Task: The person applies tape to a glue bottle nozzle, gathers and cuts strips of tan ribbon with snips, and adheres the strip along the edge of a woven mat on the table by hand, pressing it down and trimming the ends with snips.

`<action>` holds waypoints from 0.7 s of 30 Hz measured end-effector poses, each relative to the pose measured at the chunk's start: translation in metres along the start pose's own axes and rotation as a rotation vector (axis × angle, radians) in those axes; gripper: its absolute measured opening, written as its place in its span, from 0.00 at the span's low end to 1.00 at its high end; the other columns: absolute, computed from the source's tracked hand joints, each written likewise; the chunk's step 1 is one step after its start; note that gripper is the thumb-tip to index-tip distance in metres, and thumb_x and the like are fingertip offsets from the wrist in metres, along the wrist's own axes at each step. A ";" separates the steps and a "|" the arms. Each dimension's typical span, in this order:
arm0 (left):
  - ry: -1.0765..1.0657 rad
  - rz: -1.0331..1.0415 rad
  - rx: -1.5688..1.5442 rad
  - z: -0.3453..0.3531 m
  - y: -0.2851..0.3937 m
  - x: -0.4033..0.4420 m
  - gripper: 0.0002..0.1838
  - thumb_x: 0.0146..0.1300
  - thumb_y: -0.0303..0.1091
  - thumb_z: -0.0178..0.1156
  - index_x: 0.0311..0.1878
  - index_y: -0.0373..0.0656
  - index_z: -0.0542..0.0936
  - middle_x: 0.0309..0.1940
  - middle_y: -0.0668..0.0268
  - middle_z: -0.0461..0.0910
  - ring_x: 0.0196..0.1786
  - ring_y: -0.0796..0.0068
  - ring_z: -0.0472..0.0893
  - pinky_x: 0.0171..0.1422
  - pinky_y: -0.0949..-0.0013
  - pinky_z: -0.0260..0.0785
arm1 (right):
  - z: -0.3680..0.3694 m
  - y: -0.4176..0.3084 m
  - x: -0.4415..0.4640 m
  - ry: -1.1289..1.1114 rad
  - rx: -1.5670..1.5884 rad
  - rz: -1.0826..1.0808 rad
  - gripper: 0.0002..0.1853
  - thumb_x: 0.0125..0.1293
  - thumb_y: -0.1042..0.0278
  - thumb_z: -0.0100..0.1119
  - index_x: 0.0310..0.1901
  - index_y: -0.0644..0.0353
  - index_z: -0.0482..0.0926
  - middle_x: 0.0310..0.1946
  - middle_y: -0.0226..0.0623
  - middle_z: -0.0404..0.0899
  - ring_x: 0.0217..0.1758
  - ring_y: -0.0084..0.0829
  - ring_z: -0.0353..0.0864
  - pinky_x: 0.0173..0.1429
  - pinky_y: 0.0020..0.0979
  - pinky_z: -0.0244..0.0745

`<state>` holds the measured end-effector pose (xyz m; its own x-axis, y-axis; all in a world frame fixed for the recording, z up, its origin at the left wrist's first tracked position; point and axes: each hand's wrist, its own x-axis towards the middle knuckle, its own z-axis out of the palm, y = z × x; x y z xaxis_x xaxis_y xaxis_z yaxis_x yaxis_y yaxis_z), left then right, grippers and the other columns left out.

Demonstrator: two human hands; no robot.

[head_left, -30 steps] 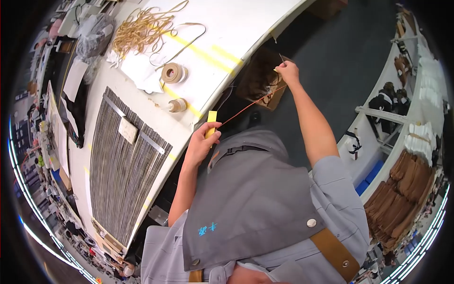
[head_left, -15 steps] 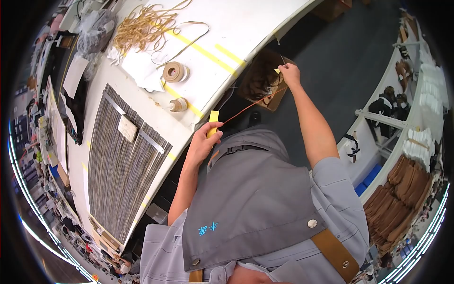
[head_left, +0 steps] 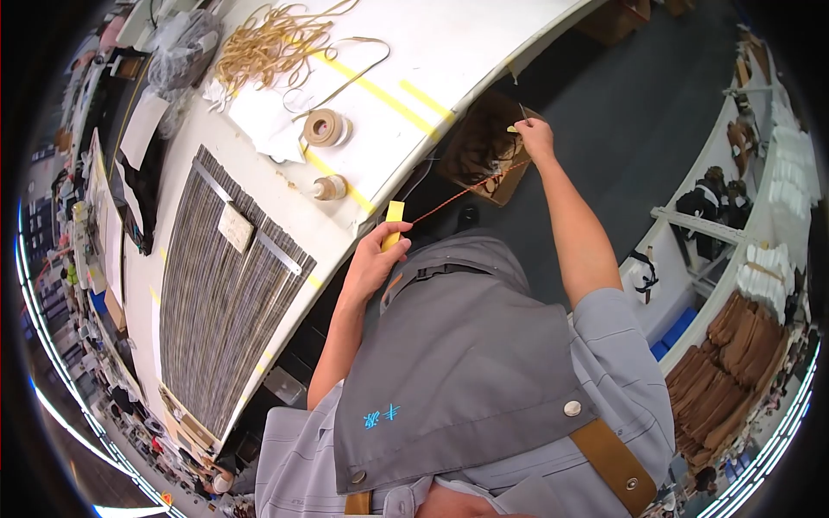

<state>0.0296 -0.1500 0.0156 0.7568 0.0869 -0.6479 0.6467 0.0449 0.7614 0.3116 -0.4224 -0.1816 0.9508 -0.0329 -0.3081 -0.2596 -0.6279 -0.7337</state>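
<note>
Left hand (head_left: 373, 257) pinches yellow strip (head_left: 395, 212) just off the bench (head_left: 484, 73)'s near edge; fingers cover its middle. Right hand (head_left: 537, 140), beyond that edge, pinches thin tool (head_left: 523, 111); type unclear, fingers hide most of it. Yellow scrap (head_left: 513, 129) at its fingertips, tiny. Red cord (head_left: 462, 196) spans between hands, both ends unclear. Carton (head_left: 508, 192) below, contents dark.

The view has turned slightly, carrying the brown roll (head_left: 323, 127) and cardboard box (head_left: 504, 192) rightward, and less of the yellow piece (head_left: 513, 129) at the right hand (head_left: 535, 139) now shows.
</note>
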 end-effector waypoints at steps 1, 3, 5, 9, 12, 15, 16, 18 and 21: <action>0.005 0.001 0.021 0.001 0.001 -0.001 0.16 0.63 0.32 0.60 0.53 0.40 0.78 0.32 0.72 0.74 0.34 0.82 0.74 0.42 0.76 0.66 | 0.001 0.003 0.001 0.009 0.004 -0.008 0.05 0.48 0.69 0.65 0.26 0.57 0.80 0.23 0.33 0.80 0.29 0.30 0.80 0.38 0.32 0.74; 0.014 0.003 0.038 0.002 0.001 -0.002 0.15 0.63 0.32 0.61 0.53 0.41 0.79 0.33 0.72 0.74 0.34 0.83 0.74 0.42 0.77 0.66 | 0.001 0.006 0.001 0.007 0.000 -0.036 0.04 0.47 0.69 0.65 0.26 0.57 0.80 0.23 0.33 0.80 0.29 0.29 0.80 0.38 0.32 0.74; 0.007 0.000 0.039 0.003 0.000 -0.003 0.16 0.63 0.33 0.61 0.54 0.40 0.79 0.34 0.72 0.74 0.34 0.82 0.74 0.43 0.76 0.66 | 0.001 0.008 0.001 0.006 -0.006 -0.063 0.04 0.47 0.70 0.64 0.27 0.57 0.81 0.23 0.33 0.81 0.28 0.28 0.80 0.38 0.32 0.74; 0.001 0.001 0.036 0.005 0.001 -0.005 0.16 0.63 0.32 0.61 0.54 0.41 0.78 0.35 0.71 0.74 0.35 0.82 0.74 0.44 0.76 0.66 | -0.002 0.004 -0.002 -0.014 -0.024 -0.077 0.05 0.46 0.72 0.63 0.27 0.57 0.81 0.23 0.32 0.80 0.27 0.27 0.79 0.36 0.30 0.74; -0.002 0.005 0.029 0.006 0.000 -0.006 0.16 0.63 0.32 0.61 0.54 0.41 0.78 0.35 0.71 0.74 0.35 0.82 0.74 0.44 0.77 0.66 | -0.003 0.005 -0.002 -0.043 0.004 -0.083 0.06 0.45 0.73 0.62 0.28 0.57 0.81 0.22 0.31 0.80 0.27 0.26 0.79 0.36 0.30 0.73; -0.002 0.001 0.035 0.007 -0.001 -0.007 0.16 0.63 0.32 0.61 0.54 0.41 0.78 0.35 0.71 0.74 0.35 0.82 0.74 0.43 0.77 0.66 | -0.005 0.004 -0.003 -0.091 0.019 -0.073 0.05 0.47 0.72 0.63 0.29 0.59 0.81 0.23 0.29 0.79 0.28 0.24 0.78 0.37 0.28 0.72; -0.006 0.003 0.032 0.007 -0.001 -0.007 0.16 0.63 0.32 0.61 0.54 0.41 0.79 0.35 0.71 0.74 0.35 0.82 0.74 0.43 0.76 0.66 | -0.005 0.003 -0.004 -0.121 0.023 -0.064 0.06 0.49 0.71 0.64 0.30 0.61 0.81 0.24 0.28 0.79 0.29 0.22 0.77 0.38 0.27 0.71; -0.006 0.005 0.029 0.007 -0.001 -0.007 0.16 0.63 0.32 0.61 0.54 0.41 0.79 0.35 0.71 0.74 0.34 0.82 0.74 0.43 0.76 0.66 | -0.006 0.002 -0.006 -0.118 0.038 -0.079 0.07 0.50 0.68 0.66 0.29 0.61 0.81 0.23 0.29 0.79 0.28 0.23 0.77 0.36 0.28 0.71; -0.006 0.002 0.024 0.007 0.000 -0.008 0.16 0.63 0.32 0.60 0.54 0.41 0.79 0.34 0.71 0.73 0.34 0.82 0.73 0.43 0.76 0.65 | -0.005 0.000 -0.006 -0.105 0.067 -0.068 0.11 0.53 0.62 0.68 0.29 0.62 0.81 0.21 0.30 0.79 0.26 0.24 0.77 0.34 0.30 0.71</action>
<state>0.0243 -0.1582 0.0207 0.7585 0.0806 -0.6467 0.6474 0.0206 0.7619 0.3071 -0.4266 -0.1769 0.9445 0.0919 -0.3153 -0.2091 -0.5721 -0.7931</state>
